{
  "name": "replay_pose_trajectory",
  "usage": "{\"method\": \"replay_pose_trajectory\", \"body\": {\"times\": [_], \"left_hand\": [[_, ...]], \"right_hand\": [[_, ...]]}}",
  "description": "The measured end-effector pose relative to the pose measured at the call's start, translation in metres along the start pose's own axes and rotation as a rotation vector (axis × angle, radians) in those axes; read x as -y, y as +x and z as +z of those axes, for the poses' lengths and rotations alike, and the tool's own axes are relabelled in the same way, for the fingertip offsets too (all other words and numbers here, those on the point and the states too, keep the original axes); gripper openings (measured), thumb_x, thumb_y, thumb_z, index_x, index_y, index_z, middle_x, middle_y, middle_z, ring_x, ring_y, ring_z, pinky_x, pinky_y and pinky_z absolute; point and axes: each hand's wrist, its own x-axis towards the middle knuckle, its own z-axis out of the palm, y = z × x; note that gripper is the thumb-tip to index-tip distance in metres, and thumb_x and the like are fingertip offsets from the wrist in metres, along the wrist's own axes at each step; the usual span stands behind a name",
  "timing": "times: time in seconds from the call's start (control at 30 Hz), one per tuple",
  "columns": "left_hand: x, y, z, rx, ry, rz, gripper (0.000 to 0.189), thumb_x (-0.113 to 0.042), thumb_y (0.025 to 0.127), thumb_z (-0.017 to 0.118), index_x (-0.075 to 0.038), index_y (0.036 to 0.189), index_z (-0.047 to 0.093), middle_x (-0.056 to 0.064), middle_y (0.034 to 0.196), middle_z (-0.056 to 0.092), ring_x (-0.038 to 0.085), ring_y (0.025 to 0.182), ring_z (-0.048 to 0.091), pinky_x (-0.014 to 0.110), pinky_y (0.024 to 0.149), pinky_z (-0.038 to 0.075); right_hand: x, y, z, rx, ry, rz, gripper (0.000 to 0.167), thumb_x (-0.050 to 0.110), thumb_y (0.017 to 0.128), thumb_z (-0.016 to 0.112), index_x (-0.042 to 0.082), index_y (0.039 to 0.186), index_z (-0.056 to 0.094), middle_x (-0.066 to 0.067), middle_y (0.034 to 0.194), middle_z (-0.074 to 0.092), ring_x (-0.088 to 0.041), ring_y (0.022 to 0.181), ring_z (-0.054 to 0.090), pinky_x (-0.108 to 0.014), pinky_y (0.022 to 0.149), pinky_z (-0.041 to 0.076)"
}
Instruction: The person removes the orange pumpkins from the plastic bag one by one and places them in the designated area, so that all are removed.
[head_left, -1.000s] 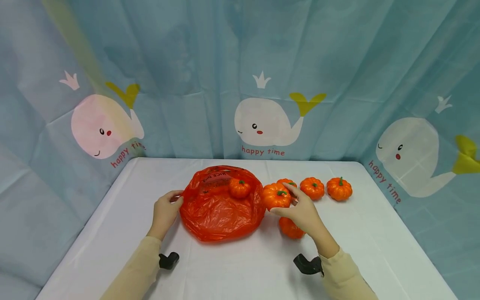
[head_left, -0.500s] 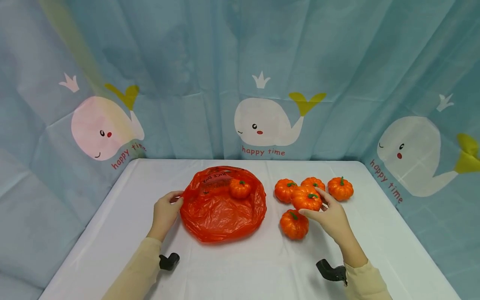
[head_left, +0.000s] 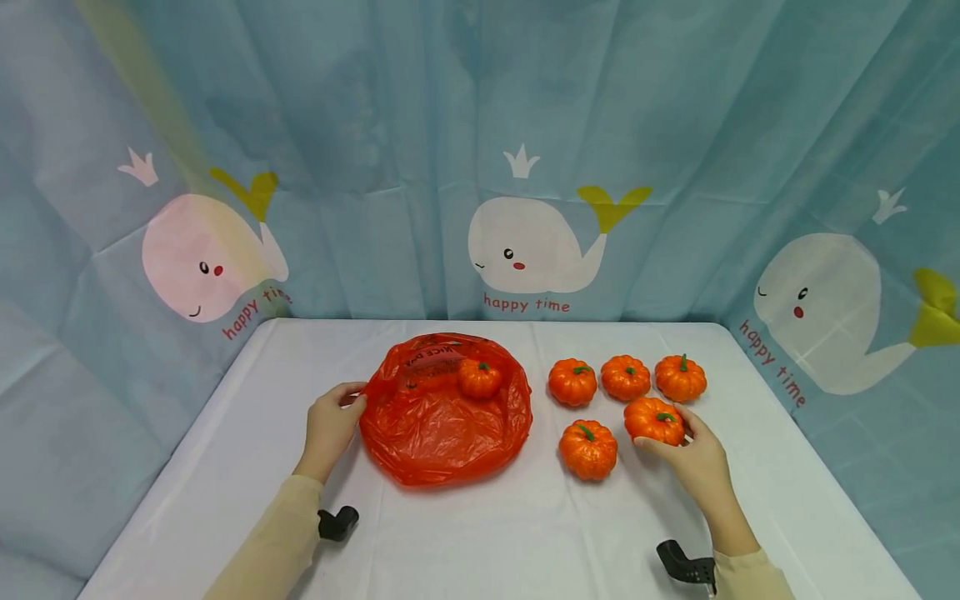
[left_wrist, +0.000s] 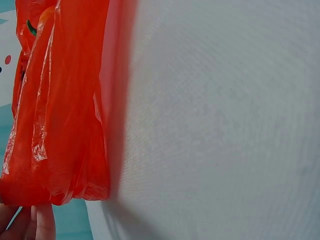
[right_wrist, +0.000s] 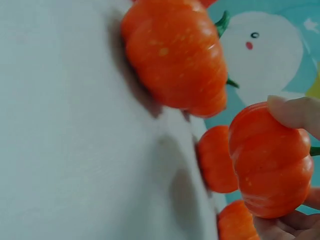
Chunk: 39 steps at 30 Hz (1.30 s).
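Observation:
My left hand (head_left: 332,425) pinches the left rim of an open red plastic bag (head_left: 442,446); its fingertips (left_wrist: 44,222) show at the bag's edge in the left wrist view. Inside the bag, toward the back right, sits a small orange pumpkin (head_left: 480,378) with a green stem. Over on the right, my right hand (head_left: 697,458) grips another small pumpkin (head_left: 654,421) between thumb and fingers. That held pumpkin (right_wrist: 270,162) hangs a little off the table in the right wrist view, its shadow falling on the cloth.
Three pumpkins stand in a back row: left (head_left: 572,382), middle (head_left: 626,378) and right (head_left: 680,378). A fourth pumpkin (head_left: 588,450) sits nearer, between bag and right hand. A white cloth covers the table (head_left: 465,550). Behind hangs a blue whale-print curtain (head_left: 390,250).
My right hand has carried the held pumpkin rightward from the bag's right rim, past the nearer pumpkin, to a spot before the back row. The left hand and bag have stayed in place.

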Motion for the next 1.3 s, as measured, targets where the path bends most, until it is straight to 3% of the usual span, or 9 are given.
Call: {"method": "replay_pose_trajectory", "body": {"times": [0.2, 0.8, 1.0, 1.13, 1.3], "left_hand": [[-0.001, -0.001, 0.0, -0.008, -0.015, 0.006, 0.034, -0.017, 0.097, 0.053, -0.002, 0.124, 0.066, 0.024, 0.116, 0.069, 0.035, 0.107, 0.064, 0.018, 0.072, 0.05], [-0.001, -0.002, -0.001, -0.018, -0.014, 0.007, 0.033, -0.018, 0.097, 0.054, -0.002, 0.123, 0.067, 0.025, 0.114, 0.069, 0.035, 0.106, 0.064, 0.019, 0.071, 0.05], [0.0, -0.001, 0.0, -0.018, -0.012, 0.005, 0.033, -0.018, 0.097, 0.054, -0.003, 0.123, 0.067, 0.024, 0.114, 0.069, 0.035, 0.105, 0.064, 0.02, 0.072, 0.052], [0.0, -0.001, 0.001, -0.017, -0.01, 0.003, 0.033, -0.018, 0.097, 0.054, -0.003, 0.123, 0.067, 0.024, 0.114, 0.069, 0.035, 0.105, 0.064, 0.019, 0.07, 0.05], [0.0, 0.0, 0.001, -0.016, -0.005, 0.004, 0.033, -0.018, 0.097, 0.053, -0.003, 0.123, 0.067, 0.025, 0.115, 0.069, 0.036, 0.106, 0.064, 0.018, 0.071, 0.05]], "right_hand": [[-0.012, 0.005, 0.001, 0.019, -0.04, 0.012, 0.103, 0.038, 0.084, 0.078, -0.001, 0.157, 0.017, -0.03, 0.16, 0.023, -0.047, 0.145, 0.026, -0.062, 0.118, 0.027], [-0.024, 0.011, 0.007, 0.049, -0.056, 0.043, 0.104, 0.034, 0.084, 0.078, -0.004, 0.156, 0.014, -0.034, 0.159, 0.019, -0.05, 0.145, 0.023, -0.063, 0.119, 0.022], [-0.026, 0.011, 0.006, 0.075, -0.052, 0.043, 0.112, 0.034, 0.084, 0.079, -0.005, 0.156, 0.004, -0.036, 0.159, 0.013, -0.053, 0.146, 0.02, -0.062, 0.119, 0.021], [-0.015, 0.001, 0.003, 0.018, -0.069, 0.022, 0.109, 0.032, 0.084, 0.078, -0.003, 0.157, 0.004, -0.035, 0.16, 0.01, -0.054, 0.145, 0.018, -0.066, 0.117, 0.023], [0.016, -0.023, 0.005, -0.164, -0.026, -0.062, 0.099, 0.02, 0.085, 0.077, 0.001, 0.158, 0.014, -0.026, 0.165, 0.004, -0.049, 0.149, 0.012, -0.071, 0.113, 0.023]]}}
